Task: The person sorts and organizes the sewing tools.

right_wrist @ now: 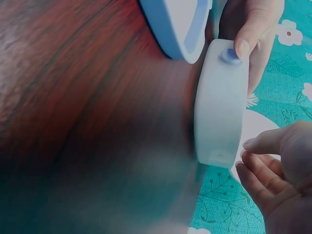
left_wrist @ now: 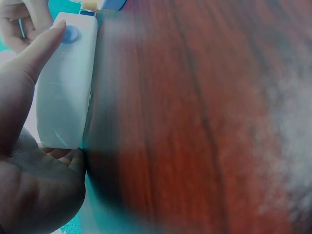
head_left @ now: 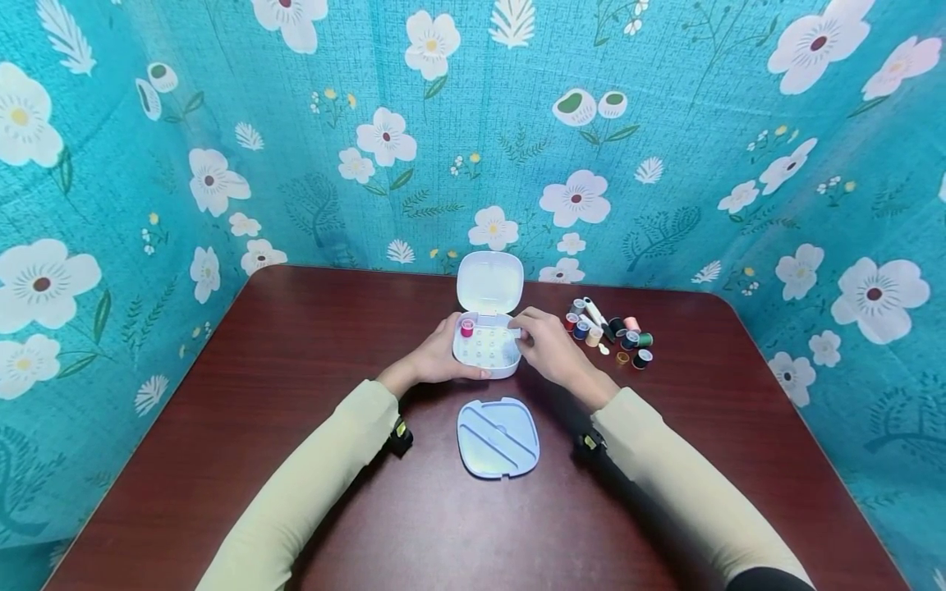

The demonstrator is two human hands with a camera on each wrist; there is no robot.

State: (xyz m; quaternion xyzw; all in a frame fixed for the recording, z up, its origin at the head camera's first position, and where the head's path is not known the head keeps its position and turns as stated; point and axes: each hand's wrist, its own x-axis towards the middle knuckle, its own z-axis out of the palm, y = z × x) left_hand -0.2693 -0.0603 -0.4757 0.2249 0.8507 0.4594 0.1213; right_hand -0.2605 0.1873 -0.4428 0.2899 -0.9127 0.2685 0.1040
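A white sewing box (head_left: 484,371) stands on the table, its translucent lid (head_left: 490,281) raised at the back. Inside are rows of small pegs, and a pink-red thread spool (head_left: 467,328) sits at the left rear. My left hand (head_left: 441,353) grips the box's left side, thumb across the front by the round blue button (left_wrist: 69,34). Over the box's right rim is my right hand (head_left: 545,341), fingers bent and thumb close to the fingertips (right_wrist: 247,144). A small pale piece (head_left: 515,333) shows at those fingertips; I cannot tell whether they pinch it.
A pale blue tray-like panel (head_left: 498,439) with diagonal ridges lies in front of the box. To the right are several thread spools (head_left: 630,340), a white-handled tool (head_left: 594,312) and a small amber ring (head_left: 622,358). Floral cloth (head_left: 384,197) hangs behind the table (head_left: 332,320).
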